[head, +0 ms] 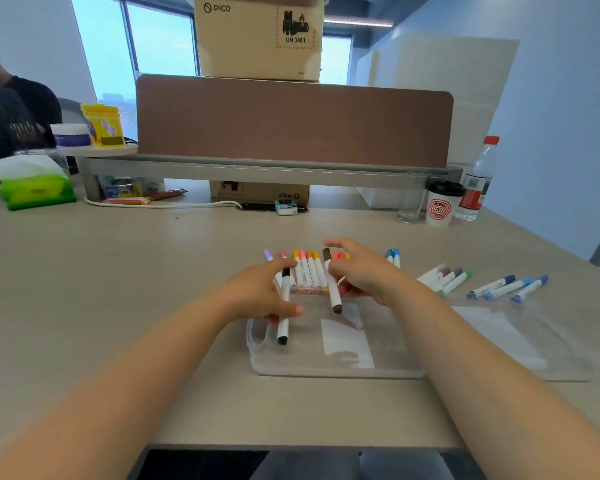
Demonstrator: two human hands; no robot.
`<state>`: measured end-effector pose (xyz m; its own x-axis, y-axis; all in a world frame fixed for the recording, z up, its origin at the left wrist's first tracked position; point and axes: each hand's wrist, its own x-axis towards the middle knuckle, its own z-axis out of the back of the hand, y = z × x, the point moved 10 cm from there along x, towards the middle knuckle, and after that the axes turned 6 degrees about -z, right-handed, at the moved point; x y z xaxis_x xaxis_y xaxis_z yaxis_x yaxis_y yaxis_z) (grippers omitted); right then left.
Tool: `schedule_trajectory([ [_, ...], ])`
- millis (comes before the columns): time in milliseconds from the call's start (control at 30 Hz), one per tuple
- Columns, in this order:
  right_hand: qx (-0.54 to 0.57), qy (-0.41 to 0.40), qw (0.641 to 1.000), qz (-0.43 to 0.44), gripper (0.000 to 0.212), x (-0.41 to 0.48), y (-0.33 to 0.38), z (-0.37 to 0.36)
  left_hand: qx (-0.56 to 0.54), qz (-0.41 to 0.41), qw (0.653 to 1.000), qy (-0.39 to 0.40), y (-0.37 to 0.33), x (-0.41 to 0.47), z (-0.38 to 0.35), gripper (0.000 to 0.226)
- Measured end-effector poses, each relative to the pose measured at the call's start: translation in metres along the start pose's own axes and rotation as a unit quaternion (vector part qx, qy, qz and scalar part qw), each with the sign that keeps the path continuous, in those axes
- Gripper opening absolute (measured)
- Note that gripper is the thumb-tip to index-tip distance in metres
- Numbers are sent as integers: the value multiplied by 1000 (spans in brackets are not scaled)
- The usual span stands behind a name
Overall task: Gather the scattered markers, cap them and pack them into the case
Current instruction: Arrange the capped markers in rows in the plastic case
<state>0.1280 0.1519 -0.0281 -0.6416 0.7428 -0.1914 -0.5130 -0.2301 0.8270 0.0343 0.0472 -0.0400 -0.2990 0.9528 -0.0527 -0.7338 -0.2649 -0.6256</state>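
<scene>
Far beyond the hands, a cardboard box (258, 36) sits on top of the brown partition, printed "PICO" beside a round logo at its upper left. On its right side a red-hatched label carries a black battery-and-flame sign and reads "UN 3481". Under the shelf rail, straight ahead of the left hand (257, 294), a second box (260, 192) shows "PICO" upside down. Out past the right hand (364, 271), a paper cup (442, 207) has a red ringed emblem whose lettering is too small to read.
</scene>
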Motion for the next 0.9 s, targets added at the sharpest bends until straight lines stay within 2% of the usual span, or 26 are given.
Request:
schedule_trajectory([
  [133,-6,-16,1000,10,46,0,-7,-7,23,-8,1000,-4,2,-6,-5,48],
  [267,-21,-17,1000,10,44,1,-14,-12,32,-19,999,-25,5,-8,-5,34],
  [433,-12,-18,1000,11,42,4,-16,-12,-63,-23,996,-60,14,-9,2,35],
  [633,-13,-13,1000,17,42,6,-16,-13,-148,-9,988,-36,20,-12,6,48],
  [800,-23,-10,999,23,42,6,-15,-15,-144,1,989,-13,15,-12,1,40],
  [900,-31,-14,999,29,43,6,-14,-16,-140,0,990,-14,13,-10,-1,28],
])
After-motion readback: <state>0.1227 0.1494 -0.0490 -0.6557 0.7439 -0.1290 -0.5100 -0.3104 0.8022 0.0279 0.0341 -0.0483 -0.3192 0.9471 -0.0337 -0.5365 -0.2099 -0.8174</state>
